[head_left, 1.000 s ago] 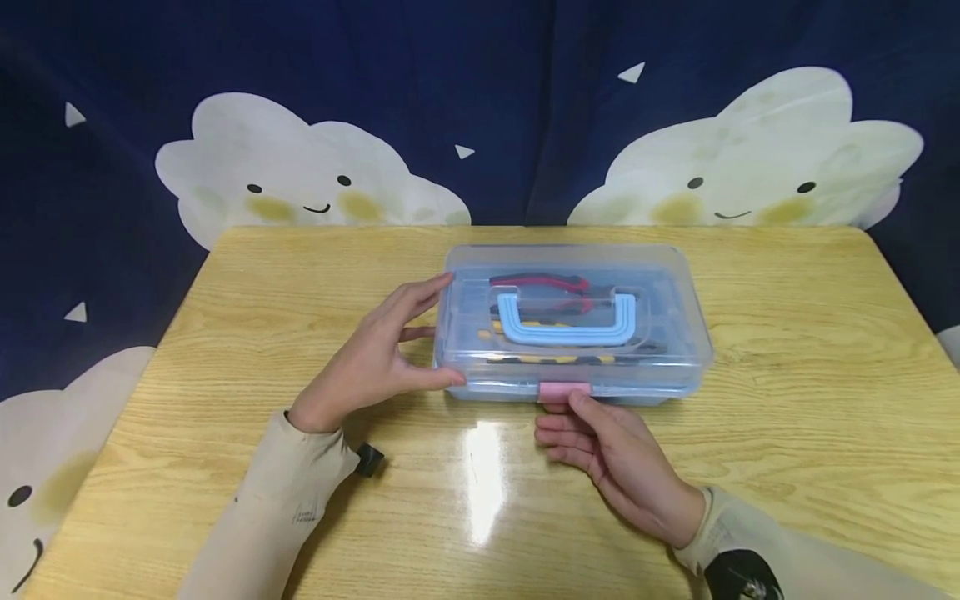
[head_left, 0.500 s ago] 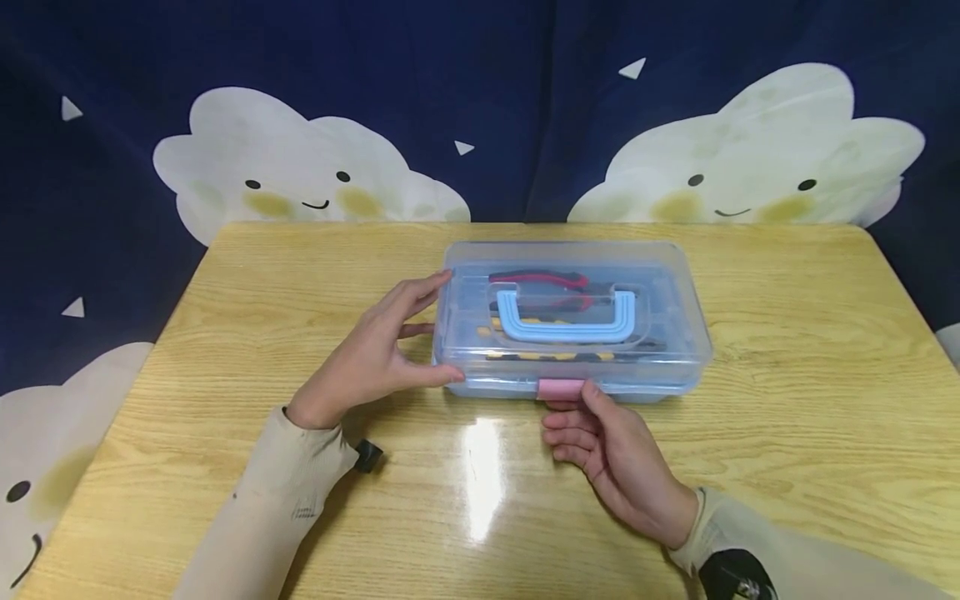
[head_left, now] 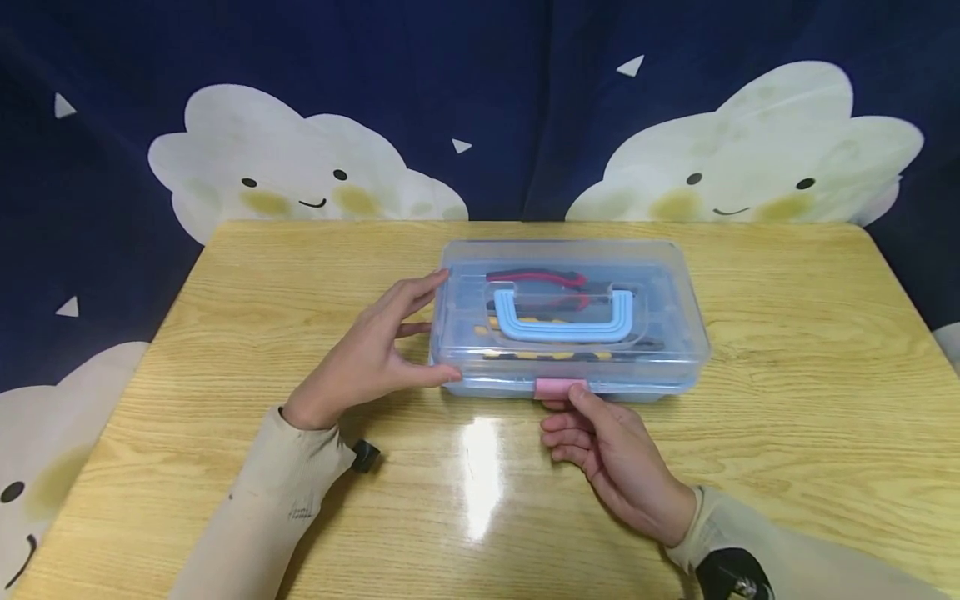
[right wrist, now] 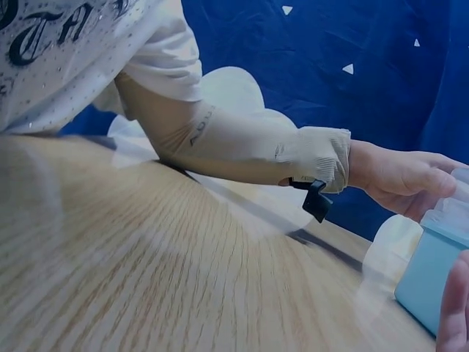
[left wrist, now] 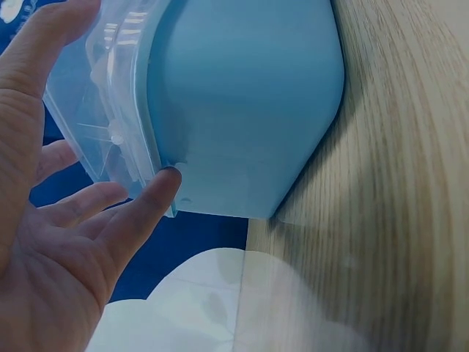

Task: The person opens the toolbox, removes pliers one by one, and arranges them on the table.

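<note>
A clear-lidded box with a light blue base (head_left: 682, 350) lies closed on the table, its blue handle (head_left: 562, 332) folded flat on the lid. Red-and-black pliers (head_left: 536, 276) and yellow-and-black tools show through the lid. My left hand (head_left: 367, 354) grips the box's left end, thumb at the front corner and fingers spread along the side; the left wrist view shows a fingertip against the blue base (left wrist: 234, 110) below the lid rim. My right hand (head_left: 622, 458) has its thumb on the pink latch (head_left: 557, 388) at the front, with the other fingers bent beneath it, partly hidden.
The wooden table (head_left: 810, 375) extends to both sides of the box and in front of it. Behind hangs a dark blue curtain (head_left: 510, 100) with white clouds. A small black device (head_left: 365, 456) is at my left cuff, a black one (head_left: 735, 575) at my right.
My right thumb shifted slightly right along the pink latch, then back left onto it. My left hand has kept its grip, and the box remains closed.
</note>
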Action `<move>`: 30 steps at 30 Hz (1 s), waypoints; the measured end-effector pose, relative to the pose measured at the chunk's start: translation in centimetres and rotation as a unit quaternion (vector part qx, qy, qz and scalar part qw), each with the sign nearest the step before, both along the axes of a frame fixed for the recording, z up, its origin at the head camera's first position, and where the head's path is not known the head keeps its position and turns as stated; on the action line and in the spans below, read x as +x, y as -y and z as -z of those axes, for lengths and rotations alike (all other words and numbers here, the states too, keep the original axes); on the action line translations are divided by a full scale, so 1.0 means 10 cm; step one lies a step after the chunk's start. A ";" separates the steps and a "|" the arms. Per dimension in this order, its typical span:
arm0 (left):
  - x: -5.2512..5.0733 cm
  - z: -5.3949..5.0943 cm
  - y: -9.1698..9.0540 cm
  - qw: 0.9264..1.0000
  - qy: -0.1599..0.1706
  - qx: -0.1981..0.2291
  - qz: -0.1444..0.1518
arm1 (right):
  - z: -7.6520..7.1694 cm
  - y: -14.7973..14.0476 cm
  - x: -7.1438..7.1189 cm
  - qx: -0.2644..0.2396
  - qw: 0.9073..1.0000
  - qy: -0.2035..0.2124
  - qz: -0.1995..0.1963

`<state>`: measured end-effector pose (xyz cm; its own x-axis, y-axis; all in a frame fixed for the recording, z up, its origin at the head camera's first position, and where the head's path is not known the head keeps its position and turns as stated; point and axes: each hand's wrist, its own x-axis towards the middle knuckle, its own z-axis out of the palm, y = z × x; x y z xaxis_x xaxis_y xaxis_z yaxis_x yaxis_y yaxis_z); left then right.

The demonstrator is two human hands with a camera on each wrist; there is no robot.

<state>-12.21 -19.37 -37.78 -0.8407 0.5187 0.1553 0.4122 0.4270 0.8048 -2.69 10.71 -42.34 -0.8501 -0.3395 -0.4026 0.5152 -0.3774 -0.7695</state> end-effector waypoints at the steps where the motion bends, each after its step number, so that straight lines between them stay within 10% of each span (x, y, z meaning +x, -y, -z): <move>1: 0.00 0.00 0.00 1.000 0.001 0.000 -0.001 | 0.00 0.01 0.00 0.006 1.000 0.006 0.004; 30: -0.01 0.01 0.01 1.000 0.000 -0.002 0.005 | -0.01 0.07 0.03 0.004 0.999 0.010 0.039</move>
<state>-12.36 -19.42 -37.85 -0.8356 0.5277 0.1526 0.4158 0.4260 0.8035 -2.43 10.01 -42.27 -0.8650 -0.2702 -0.4229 0.5008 -0.4108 -0.7618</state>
